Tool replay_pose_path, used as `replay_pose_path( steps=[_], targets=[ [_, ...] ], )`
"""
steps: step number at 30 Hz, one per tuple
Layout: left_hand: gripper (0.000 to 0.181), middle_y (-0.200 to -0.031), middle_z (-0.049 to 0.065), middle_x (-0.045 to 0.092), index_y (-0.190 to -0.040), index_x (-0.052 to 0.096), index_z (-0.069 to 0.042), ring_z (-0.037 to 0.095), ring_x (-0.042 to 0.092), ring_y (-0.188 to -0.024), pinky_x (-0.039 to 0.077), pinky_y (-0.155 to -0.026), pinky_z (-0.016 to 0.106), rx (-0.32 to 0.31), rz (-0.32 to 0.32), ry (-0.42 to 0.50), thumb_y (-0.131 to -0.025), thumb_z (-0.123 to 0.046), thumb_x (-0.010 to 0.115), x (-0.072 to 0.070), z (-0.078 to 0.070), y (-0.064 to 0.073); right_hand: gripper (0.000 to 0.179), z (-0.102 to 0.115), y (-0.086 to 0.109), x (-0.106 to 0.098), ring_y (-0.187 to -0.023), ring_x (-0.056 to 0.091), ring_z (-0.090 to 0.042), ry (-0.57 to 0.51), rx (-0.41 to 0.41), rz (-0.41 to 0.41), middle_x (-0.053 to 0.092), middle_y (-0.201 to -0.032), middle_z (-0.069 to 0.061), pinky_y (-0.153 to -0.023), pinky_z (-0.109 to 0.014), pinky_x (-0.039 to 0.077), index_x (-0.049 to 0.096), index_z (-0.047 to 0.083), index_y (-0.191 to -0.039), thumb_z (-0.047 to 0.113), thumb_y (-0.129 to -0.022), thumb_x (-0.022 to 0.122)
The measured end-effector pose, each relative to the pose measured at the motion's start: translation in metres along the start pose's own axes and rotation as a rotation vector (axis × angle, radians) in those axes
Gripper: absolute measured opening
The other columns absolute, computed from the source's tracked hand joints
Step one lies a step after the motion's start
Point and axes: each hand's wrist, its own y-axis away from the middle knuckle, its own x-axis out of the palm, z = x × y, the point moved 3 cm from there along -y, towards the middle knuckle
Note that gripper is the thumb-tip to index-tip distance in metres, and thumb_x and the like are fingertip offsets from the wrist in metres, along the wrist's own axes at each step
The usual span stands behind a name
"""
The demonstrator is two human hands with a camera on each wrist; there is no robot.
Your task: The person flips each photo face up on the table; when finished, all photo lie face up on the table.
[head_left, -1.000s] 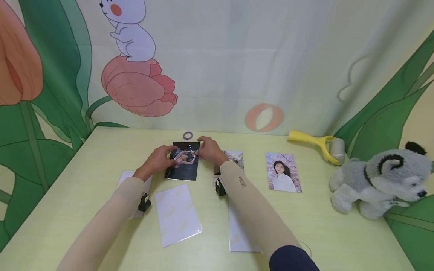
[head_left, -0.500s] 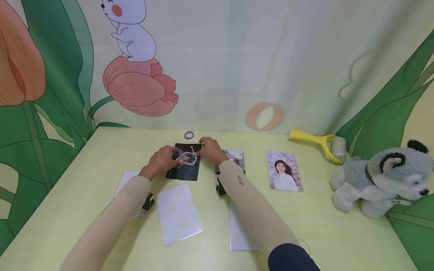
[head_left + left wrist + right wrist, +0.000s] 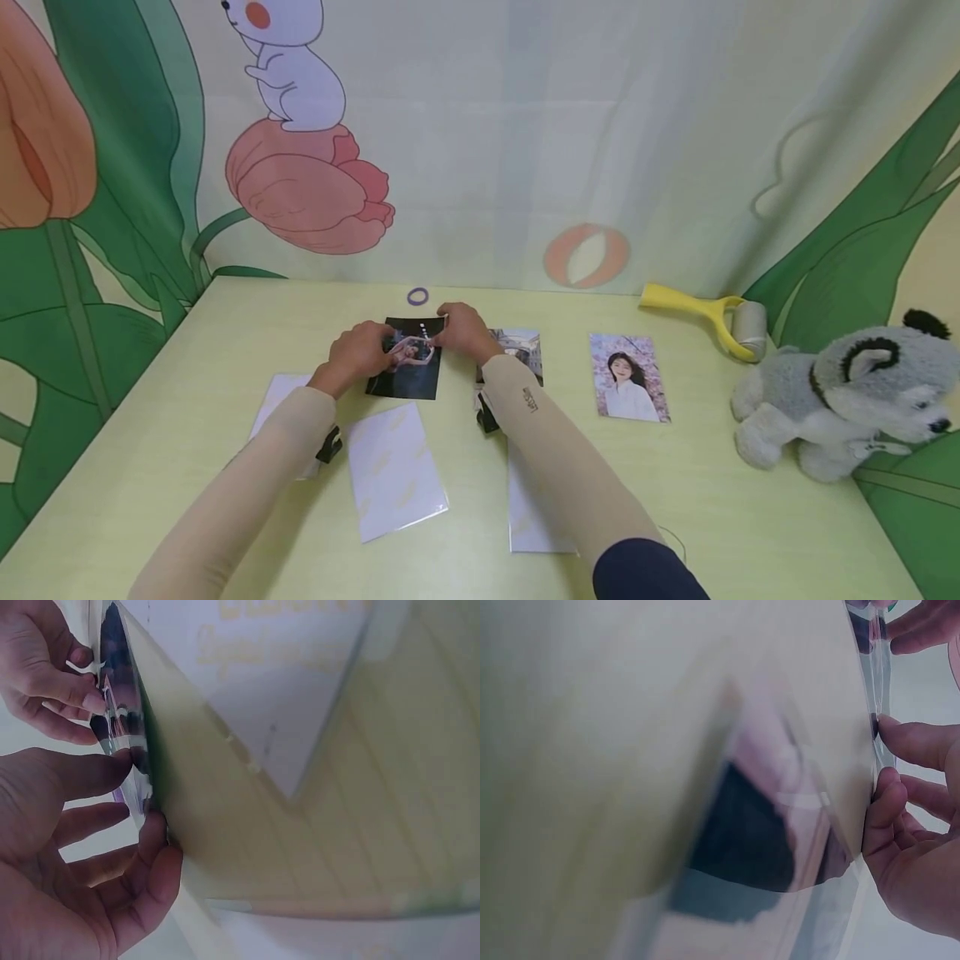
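Observation:
A dark glossy photo (image 3: 402, 380) lies near the table's back edge, with a pale pink six-sided outline (image 3: 427, 362) across its middle. My left hand (image 3: 362, 350) holds it at the left side, my right hand (image 3: 463, 331) at the upper right. In the left wrist view, thumb and fingers (image 3: 157, 881) pinch the photo's edge, which is seen nearly side-on. The right wrist view shows the other thumb (image 3: 919, 744) on clear plastic film along the edge, fingers curled beside it. I cannot tell whether the film is a separate layer.
White patterned cards lie in front: one in the middle (image 3: 397, 475), others partly under the left and right sleeves. A street photo (image 3: 522, 350) and a portrait photo (image 3: 628, 379) lie to the right. Beyond are a purple ring (image 3: 417, 296), a yellow lint roller (image 3: 697, 310) and a plush husky (image 3: 832, 400).
Both hands keep their hold on the photo, which stays nearly in place. The left hand and forearm have shifted slightly right since the first frame.

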Motion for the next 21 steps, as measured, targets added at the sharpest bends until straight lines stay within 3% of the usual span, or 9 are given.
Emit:
replay_pose_path(
  steps=[7,14,21],
  targets=[
    [0.045,-0.128,0.019,0.065,-0.134,0.061,-0.007,0.039,0.064,-0.104,0.054,-0.082,0.055,-0.01,-0.017,-0.04,-0.092,-0.025,0.067,-0.0011,-0.0028,0.0026,0.059,0.0,-0.0019,0.0017,-0.1,0.063,-0.027,0.05,-0.021,-0.024,0.069,-0.116,-0.016,-0.091,-0.039,0.052,0.058,0.001,-0.137,0.018,-0.085,0.08],
    [0.039,-0.117,0.017,0.068,-0.126,0.065,-0.008,0.035,0.064,-0.093,0.053,-0.074,0.05,-0.021,-0.019,-0.078,-0.093,-0.026,0.068,-0.0042,-0.0059,0.0043,0.059,0.0023,-0.0012,-0.0008,-0.098,0.061,-0.025,0.068,-0.024,-0.019,0.067,-0.118,-0.016,-0.089,-0.037,0.052,0.058,0.001,-0.137,0.019,-0.085,0.08],
    [0.038,-0.118,0.017,0.068,-0.126,0.064,-0.008,0.034,0.063,-0.091,0.053,-0.074,0.049,-0.032,-0.017,-0.084,-0.094,-0.026,0.067,-0.0012,-0.0055,0.005,0.058,0.0049,0.0015,-0.0016,-0.125,0.058,-0.029,0.082,-0.01,-0.006,0.06,-0.136,-0.016,-0.105,-0.038,0.047,0.058,0.002,-0.138,0.018,-0.086,0.079]
  ],
)
